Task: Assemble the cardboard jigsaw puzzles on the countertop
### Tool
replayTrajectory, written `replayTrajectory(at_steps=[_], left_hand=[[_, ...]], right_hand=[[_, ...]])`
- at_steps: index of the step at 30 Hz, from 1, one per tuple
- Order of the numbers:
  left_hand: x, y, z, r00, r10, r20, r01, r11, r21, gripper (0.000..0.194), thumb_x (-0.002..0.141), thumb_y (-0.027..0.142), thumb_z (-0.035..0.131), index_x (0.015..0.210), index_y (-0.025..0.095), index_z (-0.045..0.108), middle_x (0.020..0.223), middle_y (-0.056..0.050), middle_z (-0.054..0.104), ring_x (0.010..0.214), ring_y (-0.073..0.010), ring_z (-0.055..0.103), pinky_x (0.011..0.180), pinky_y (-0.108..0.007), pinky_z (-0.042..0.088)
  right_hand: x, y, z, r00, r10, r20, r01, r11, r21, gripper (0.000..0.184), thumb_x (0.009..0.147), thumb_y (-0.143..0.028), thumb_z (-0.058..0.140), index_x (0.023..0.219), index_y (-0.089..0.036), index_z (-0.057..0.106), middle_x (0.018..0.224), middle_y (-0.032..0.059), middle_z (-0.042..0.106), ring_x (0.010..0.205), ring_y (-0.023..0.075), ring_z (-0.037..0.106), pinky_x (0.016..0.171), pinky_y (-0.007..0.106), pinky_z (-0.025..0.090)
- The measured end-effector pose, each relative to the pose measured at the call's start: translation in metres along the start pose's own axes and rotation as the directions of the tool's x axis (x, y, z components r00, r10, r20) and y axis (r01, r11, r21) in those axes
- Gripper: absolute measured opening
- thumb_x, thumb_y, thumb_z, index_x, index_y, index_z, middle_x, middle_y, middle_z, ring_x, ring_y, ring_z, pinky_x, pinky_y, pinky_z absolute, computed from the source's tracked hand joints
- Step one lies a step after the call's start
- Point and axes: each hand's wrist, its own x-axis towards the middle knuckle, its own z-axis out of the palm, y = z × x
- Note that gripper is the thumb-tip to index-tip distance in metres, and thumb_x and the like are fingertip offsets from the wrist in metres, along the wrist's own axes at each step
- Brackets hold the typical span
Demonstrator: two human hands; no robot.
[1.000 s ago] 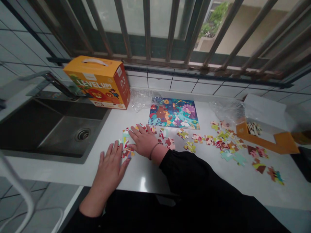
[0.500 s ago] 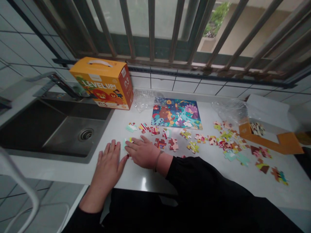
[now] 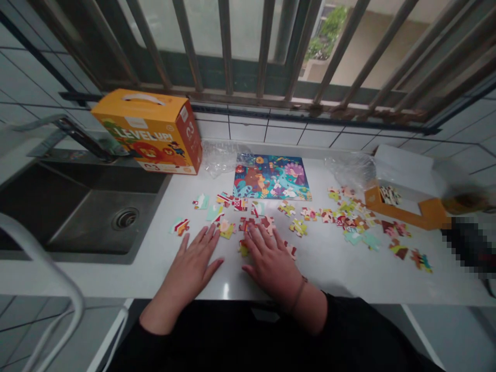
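My left hand point(image 3: 191, 266) lies flat on the white counter with its fingers spread. Its fingertips are close to a yellow-green puzzle piece point(image 3: 226, 229) and a pale teal piece point(image 3: 215, 212); whether they touch cannot be made out. Left of these lies a red and orange striped piece point(image 3: 181, 227). My right hand point(image 3: 271, 263) is also spread, palm down. Its fingers partly cover a dark red piece point(image 3: 243, 223) and a yellow-green piece point(image 3: 243, 248). A brown and white piece point(image 3: 290, 250) pokes out beside it. Neither hand grips anything.
A finished-looking animal picture board point(image 3: 273, 176) lies behind the pieces. More puzzle pieces point(image 3: 349, 219) are heaped to the right, near an opened orange box point(image 3: 403, 209). Clear plastic wrap point(image 3: 220, 157), a yellow carton point(image 3: 149, 134) and a sink point(image 3: 155, 217) stand at the left and back.
My right hand has moved right, away from my left hand, uncovering pieces at the left. My left hand has shifted slightly right. The camera view has turned a little to the right.
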Motion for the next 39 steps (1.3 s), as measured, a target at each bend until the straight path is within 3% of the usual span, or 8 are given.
replayTrajectory(at_steps=[7, 12, 20, 23, 26, 28, 35, 39], left_hand=[[0.016, 0.029, 0.003, 0.992, -0.101, -0.070, 0.104, 0.993, 0.048, 0.074, 0.113, 0.047, 0.042, 0.178, 0.016, 0.024, 0.182, -0.019, 0.028, 0.170, -0.0415, 0.025, 0.134, -0.075, 0.018], [0.035, 0.076, 0.008, 0.990, 0.142, 0.021, -0.141, 0.989, -0.038, 0.070, 0.111, 0.047, 0.051, 0.175, 0.024, 0.035, 0.182, -0.013, 0.033, 0.171, -0.0357, 0.026, 0.136, -0.070, 0.018], [0.034, 0.091, 0.005, 0.997, 0.066, -0.043, -0.069, 0.994, -0.083, 0.056, 0.111, 0.049, 0.051, 0.162, 0.025, 0.054, 0.176, -0.015, 0.044, 0.164, -0.0363, 0.040, 0.134, -0.071, 0.023], [0.034, 0.091, 0.006, 0.996, 0.027, -0.086, -0.034, 0.996, -0.088, 0.058, 0.110, 0.052, 0.051, 0.159, 0.022, 0.056, 0.176, -0.017, 0.044, 0.164, -0.0372, 0.041, 0.134, -0.070, 0.025], [0.034, 0.091, 0.008, 0.994, 0.010, -0.108, -0.020, 0.995, -0.094, 0.058, 0.111, 0.053, 0.048, 0.157, 0.019, 0.057, 0.175, -0.018, 0.045, 0.163, -0.0380, 0.042, 0.133, -0.070, 0.028], [0.034, 0.090, 0.008, 0.994, 0.003, -0.112, -0.015, 0.995, -0.103, 0.058, 0.111, 0.054, 0.046, 0.154, 0.018, 0.060, 0.171, -0.019, 0.050, 0.160, -0.0384, 0.046, 0.132, -0.069, 0.032], [0.037, 0.090, 0.009, 0.988, -0.014, -0.153, -0.003, 0.994, -0.111, 0.057, 0.110, 0.055, 0.047, 0.146, 0.016, 0.067, 0.163, -0.019, 0.059, 0.155, -0.0369, 0.053, 0.131, -0.062, 0.037], [0.037, 0.090, 0.008, 0.987, -0.022, -0.156, 0.005, 0.994, -0.107, 0.057, 0.110, 0.056, 0.046, 0.143, 0.015, 0.068, 0.161, -0.020, 0.061, 0.152, -0.0365, 0.055, 0.129, -0.060, 0.039]], right_hand=[[-0.097, 0.020, 0.019, 0.979, 0.203, -0.013, -0.203, 0.971, -0.128, 0.082, 0.108, -0.041, 0.057, 0.178, -0.015, 0.026, 0.185, 0.0148, 0.019, 0.172, 0.0372, 0.021, 0.135, 0.066, 0.024], [-0.104, 0.024, 0.018, 0.982, 0.187, 0.029, -0.185, 0.981, -0.067, 0.080, 0.109, -0.048, 0.054, 0.178, -0.017, 0.028, 0.185, 0.0138, 0.018, 0.172, 0.0368, 0.021, 0.135, 0.068, 0.021], [-0.100, 0.066, 0.007, 0.956, 0.293, -0.024, -0.293, 0.956, 0.010, 0.078, 0.114, -0.056, 0.040, 0.178, -0.014, 0.025, 0.184, 0.0193, 0.021, 0.173, 0.0372, 0.016, 0.133, 0.071, 0.022], [-0.094, 0.099, 0.002, 0.859, 0.507, -0.076, -0.510, 0.860, -0.024, 0.077, 0.115, -0.056, 0.033, 0.178, -0.012, 0.024, 0.185, 0.0220, 0.017, 0.173, 0.0364, 0.012, 0.133, 0.073, 0.017], [-0.098, 0.129, 0.000, 0.599, 0.785, -0.159, -0.797, 0.604, -0.019, 0.082, 0.115, -0.057, 0.028, 0.177, -0.005, 0.020, 0.185, 0.0263, 0.013, 0.173, 0.0394, 0.009, 0.132, 0.075, 0.015], [-0.105, 0.142, 0.001, 0.499, 0.851, -0.164, -0.862, 0.507, 0.007, 0.085, 0.114, -0.059, 0.027, 0.176, -0.002, 0.023, 0.184, 0.0270, 0.018, 0.172, 0.0408, 0.013, 0.132, 0.074, 0.015], [-0.123, 0.142, 0.002, 0.644, 0.708, -0.291, -0.732, 0.681, 0.037, 0.068, 0.113, -0.052, 0.038, 0.165, -0.009, 0.048, 0.173, 0.0235, 0.045, 0.165, 0.0368, 0.032, 0.134, 0.065, 0.018], [-0.119, 0.144, -0.002, 0.633, 0.735, -0.244, -0.752, 0.658, 0.028, 0.074, 0.112, -0.055, 0.041, 0.171, -0.010, 0.038, 0.180, 0.0217, 0.034, 0.168, 0.0380, 0.025, 0.133, 0.066, 0.020]])
